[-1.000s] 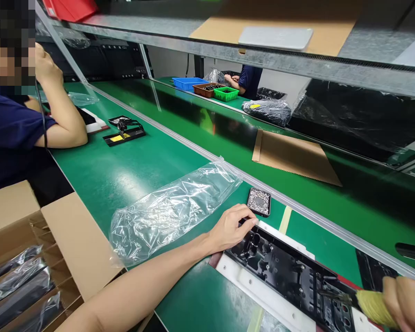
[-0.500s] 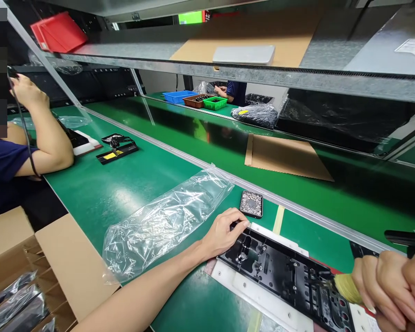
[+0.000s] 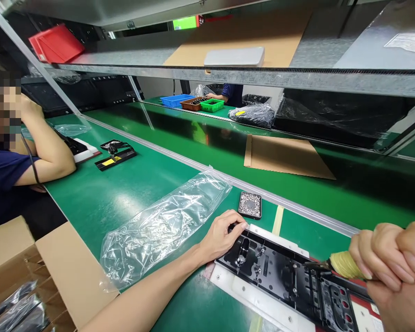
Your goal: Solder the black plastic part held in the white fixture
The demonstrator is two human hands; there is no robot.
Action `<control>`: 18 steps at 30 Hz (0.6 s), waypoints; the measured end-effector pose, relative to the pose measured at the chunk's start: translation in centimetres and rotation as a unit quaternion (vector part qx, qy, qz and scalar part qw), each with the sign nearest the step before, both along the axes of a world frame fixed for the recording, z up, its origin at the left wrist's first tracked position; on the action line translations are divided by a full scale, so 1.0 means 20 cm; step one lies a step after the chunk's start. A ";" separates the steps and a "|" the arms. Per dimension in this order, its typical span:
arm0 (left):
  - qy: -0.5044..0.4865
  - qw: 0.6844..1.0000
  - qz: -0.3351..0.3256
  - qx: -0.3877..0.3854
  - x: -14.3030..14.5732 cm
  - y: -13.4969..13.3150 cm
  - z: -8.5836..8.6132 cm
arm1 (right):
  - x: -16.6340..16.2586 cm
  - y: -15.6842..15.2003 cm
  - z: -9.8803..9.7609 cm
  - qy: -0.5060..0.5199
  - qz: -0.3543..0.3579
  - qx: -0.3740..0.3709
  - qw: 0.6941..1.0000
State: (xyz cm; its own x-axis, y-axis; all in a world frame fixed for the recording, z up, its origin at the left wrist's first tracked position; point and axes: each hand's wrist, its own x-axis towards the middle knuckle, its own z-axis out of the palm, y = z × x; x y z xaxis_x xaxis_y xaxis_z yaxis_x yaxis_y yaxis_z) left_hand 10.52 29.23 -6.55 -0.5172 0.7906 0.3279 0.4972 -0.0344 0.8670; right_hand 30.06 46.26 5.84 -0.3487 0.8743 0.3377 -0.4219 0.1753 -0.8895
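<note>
Left hand (image 3: 220, 236) pressing curled fingers (image 3: 235, 226) on the black panel's (image 3: 280, 276) far end, steadying it in its white holder (image 3: 249, 295) on the table (image 3: 131, 184), right hand (image 3: 390, 258) gripping a brush (image 3: 342, 265), sweeping.

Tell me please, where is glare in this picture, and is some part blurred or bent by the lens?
Head view: overhead light glares pale on the green table and sparkles on the clear plastic bag; the right hand on the brush looks oversized and slightly soft at the frame edge; the shelf rail slants from wide-angle distortion; one face is pixelated.
</note>
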 end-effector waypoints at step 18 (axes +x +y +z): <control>0.006 1.000 -0.003 -0.002 0.01 -0.01 0.00 | -0.04 -0.04 -0.03 -0.046 -0.053 0.039 0.997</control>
